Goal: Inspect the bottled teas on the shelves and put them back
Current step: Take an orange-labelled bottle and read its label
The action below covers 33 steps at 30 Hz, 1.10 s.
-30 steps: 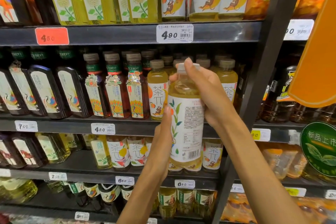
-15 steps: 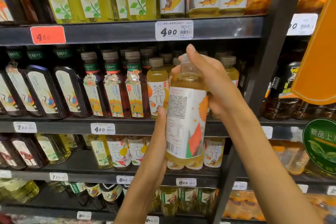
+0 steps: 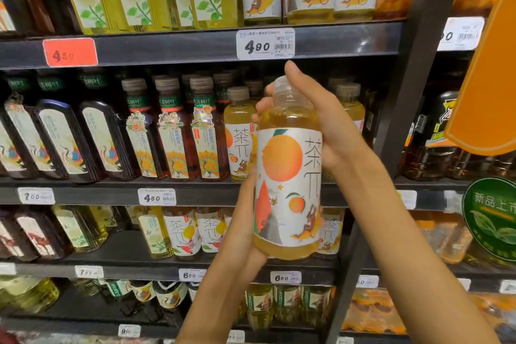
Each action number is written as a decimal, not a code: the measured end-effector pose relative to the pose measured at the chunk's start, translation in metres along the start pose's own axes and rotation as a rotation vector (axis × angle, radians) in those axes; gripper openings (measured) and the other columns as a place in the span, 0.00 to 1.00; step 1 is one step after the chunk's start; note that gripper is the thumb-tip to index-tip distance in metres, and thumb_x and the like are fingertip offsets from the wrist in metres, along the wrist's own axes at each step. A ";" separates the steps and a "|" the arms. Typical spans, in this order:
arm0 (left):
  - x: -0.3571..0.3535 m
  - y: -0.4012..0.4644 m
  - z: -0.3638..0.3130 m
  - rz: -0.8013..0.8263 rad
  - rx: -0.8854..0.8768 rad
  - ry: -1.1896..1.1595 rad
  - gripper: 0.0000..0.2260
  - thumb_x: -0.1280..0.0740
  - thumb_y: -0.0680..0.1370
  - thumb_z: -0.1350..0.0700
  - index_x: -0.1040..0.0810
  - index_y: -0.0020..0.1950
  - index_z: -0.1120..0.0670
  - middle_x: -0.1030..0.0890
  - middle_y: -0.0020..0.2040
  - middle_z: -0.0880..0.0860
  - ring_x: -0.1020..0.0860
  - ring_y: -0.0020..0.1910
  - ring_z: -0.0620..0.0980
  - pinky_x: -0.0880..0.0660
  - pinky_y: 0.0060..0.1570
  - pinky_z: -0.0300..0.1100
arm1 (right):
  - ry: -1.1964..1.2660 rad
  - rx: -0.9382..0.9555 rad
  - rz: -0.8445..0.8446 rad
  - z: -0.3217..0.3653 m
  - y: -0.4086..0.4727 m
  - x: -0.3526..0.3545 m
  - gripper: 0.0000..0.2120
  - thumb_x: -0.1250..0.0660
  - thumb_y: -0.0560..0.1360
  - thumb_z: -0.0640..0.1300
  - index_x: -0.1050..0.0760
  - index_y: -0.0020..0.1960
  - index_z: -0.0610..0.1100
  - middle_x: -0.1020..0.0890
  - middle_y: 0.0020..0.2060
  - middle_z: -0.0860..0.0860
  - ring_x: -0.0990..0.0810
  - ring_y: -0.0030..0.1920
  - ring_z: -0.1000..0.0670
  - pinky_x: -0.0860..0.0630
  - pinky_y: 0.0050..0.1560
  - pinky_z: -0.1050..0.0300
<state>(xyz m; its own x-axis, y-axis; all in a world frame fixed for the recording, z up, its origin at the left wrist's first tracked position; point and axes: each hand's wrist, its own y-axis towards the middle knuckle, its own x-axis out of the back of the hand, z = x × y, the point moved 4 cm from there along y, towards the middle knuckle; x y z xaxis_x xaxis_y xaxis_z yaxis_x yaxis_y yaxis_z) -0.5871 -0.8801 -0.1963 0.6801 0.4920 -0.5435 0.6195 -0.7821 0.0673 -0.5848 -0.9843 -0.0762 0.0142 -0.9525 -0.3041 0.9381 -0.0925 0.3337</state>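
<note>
- the peach tea bottle (image 3: 287, 176) is held upright in front of the middle shelf (image 3: 83, 194), clear of the shelved stock, its front label with the big orange disc facing the camera.
- the right hand (image 3: 315, 123) wraps the shoulder and neck, fingers curled round the far side and one fingertip raised above the clear cap (image 3: 284, 88).
- the left hand (image 3: 245, 220) supports the lower left side and base; its fingers go behind the bottle, so i cannot tell how far they curl.
- to do this step well, i'd judge: keep the base cupped, turn from the neck, read the label squarely, then set it back in the gap beside the matching bottle (image 3: 238, 134), label outward.
- counts: one bottle in hand; two hands on it.
- middle shelf front row, left of the held bottle: three red-brown bottles with peacock labels and about three dark bottles, more cut off at the edge.
- price tags: the top rail shows one red tag (image 3: 69, 52) and one white tag (image 3: 265, 43), with a third white one past the upright.
</note>
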 end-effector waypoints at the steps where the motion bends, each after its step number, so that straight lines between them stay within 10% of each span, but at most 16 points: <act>1: 0.002 -0.003 -0.004 -0.049 -0.071 0.087 0.29 0.44 0.76 0.35 0.27 0.69 0.51 0.21 0.63 0.57 0.22 0.61 0.56 0.29 0.64 0.58 | -0.139 0.045 -0.063 0.004 0.000 0.004 0.14 0.35 0.76 0.55 0.20 0.44 0.45 0.15 0.38 0.47 0.16 0.45 0.46 0.22 0.55 0.48; 6: -0.011 -0.005 -0.014 -0.056 -0.199 0.290 0.18 0.40 0.69 0.33 0.19 0.53 0.35 0.18 0.59 0.43 0.22 0.60 0.44 0.25 0.62 0.44 | -0.353 0.056 -0.156 0.015 0.005 0.008 0.16 0.36 0.77 0.59 0.19 0.46 0.48 0.14 0.41 0.48 0.16 0.46 0.49 0.20 0.54 0.54; 11: -0.014 0.000 -0.023 -0.057 -0.243 0.243 0.30 0.40 0.72 0.34 0.31 0.71 0.44 0.20 0.63 0.47 0.22 0.62 0.48 0.29 0.65 0.55 | -0.300 0.022 -0.083 0.019 0.004 0.005 0.12 0.36 0.78 0.53 0.22 0.51 0.46 0.14 0.45 0.47 0.15 0.47 0.50 0.19 0.50 0.57; 17: -0.017 0.007 -0.033 -0.076 -0.248 0.363 0.28 0.41 0.72 0.33 0.29 0.68 0.44 0.21 0.63 0.46 0.23 0.63 0.48 0.32 0.68 0.56 | -0.367 0.123 -0.191 0.034 0.008 0.002 0.13 0.34 0.78 0.50 0.21 0.52 0.39 0.14 0.41 0.47 0.16 0.42 0.50 0.19 0.42 0.59; 25: -0.041 0.030 -0.108 -0.212 -0.676 0.791 0.23 0.36 0.66 0.37 0.29 0.58 0.44 0.20 0.50 0.40 0.22 0.49 0.32 0.27 0.41 0.24 | -0.512 0.500 -0.217 0.102 0.030 -0.025 0.13 0.35 0.79 0.50 0.22 0.50 0.39 0.15 0.42 0.48 0.16 0.45 0.52 0.21 0.52 0.55; 33: -0.078 0.057 -0.195 -0.250 -1.049 0.930 0.24 0.37 0.77 0.44 0.32 0.69 0.54 0.23 0.61 0.47 0.24 0.58 0.37 0.27 0.54 0.27 | -0.601 0.937 -0.129 0.181 0.065 -0.070 0.04 0.36 0.79 0.37 0.24 0.48 0.38 0.19 0.40 0.50 0.19 0.41 0.57 0.23 0.45 0.61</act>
<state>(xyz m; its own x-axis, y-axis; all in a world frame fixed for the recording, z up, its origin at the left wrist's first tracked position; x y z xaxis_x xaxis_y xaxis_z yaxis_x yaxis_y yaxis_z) -0.5280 -0.8887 0.0132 0.2629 0.9617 0.0780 0.4789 -0.2003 0.8547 -0.5877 -0.9766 0.1283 -0.4710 -0.8820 0.0108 0.2864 -0.1414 0.9476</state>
